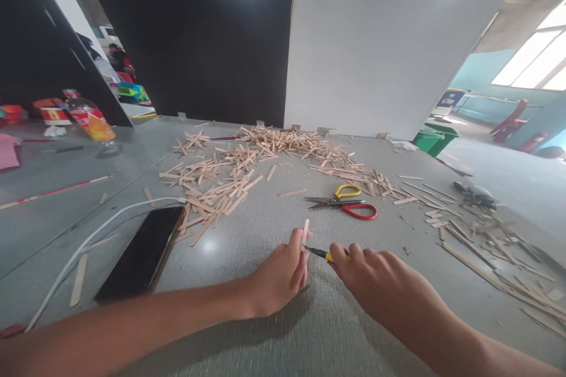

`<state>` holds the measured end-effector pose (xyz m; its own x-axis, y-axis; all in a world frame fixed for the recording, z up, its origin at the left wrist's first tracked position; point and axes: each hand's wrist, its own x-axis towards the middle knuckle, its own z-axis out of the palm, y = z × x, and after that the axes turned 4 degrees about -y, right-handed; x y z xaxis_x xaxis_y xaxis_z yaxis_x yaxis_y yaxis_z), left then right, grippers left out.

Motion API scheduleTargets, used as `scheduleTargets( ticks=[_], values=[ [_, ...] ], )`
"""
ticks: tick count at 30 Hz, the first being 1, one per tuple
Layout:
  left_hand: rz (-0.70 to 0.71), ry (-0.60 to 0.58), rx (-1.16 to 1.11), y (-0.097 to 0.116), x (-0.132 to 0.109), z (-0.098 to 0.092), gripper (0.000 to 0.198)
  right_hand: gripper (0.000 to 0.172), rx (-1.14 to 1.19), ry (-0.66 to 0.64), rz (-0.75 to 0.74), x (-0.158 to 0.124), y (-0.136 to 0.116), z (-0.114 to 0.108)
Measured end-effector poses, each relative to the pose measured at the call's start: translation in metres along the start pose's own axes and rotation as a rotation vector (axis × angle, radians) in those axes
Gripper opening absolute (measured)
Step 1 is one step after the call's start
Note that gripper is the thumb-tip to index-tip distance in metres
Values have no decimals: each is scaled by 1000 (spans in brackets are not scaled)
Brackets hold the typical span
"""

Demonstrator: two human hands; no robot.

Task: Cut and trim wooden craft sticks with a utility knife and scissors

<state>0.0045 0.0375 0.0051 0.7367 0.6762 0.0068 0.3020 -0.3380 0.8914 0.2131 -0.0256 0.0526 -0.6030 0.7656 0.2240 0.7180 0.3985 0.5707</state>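
My left hand (277,275) pinches a wooden craft stick (305,231) and holds it upright on the grey table (265,336). My right hand (380,283) is closed round a yellow-handled cutter (322,254), whose dark blade tip touches the lower part of the stick. Both hands rest low on the table near its front edge, close together.
Scissors (349,203) with one red and one yellow loop lie just beyond the hands. A big heap of wooden sticks (230,177) spreads across the middle and right. A phone (141,256) with a white cable (88,241) lies at the left. Black and white boards (375,53) stand behind.
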Motion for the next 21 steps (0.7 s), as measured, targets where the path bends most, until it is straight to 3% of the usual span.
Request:
scheduleTargets(
  ticks=[3,7,9,13,18,21],
  values=[
    [-2,23,-2,0,-1,2,44,31,-39,12,13,-3,-3,11],
    [7,45,0,-3,2,2,35,20,166,100,-47,-5,0,40],
    [12,39,-2,-5,3,3,36,21,151,95,-45,-5,-2,40],
    [1,2,-32,-8,2,3,45,26,-107,-37,11,-3,-6,25],
    [-24,-4,-34,-9,2,2,44,15,150,65,-131,0,8,46],
    [-32,-18,-21,-8,2,2,50,24,122,50,-117,0,8,38]
  ],
)
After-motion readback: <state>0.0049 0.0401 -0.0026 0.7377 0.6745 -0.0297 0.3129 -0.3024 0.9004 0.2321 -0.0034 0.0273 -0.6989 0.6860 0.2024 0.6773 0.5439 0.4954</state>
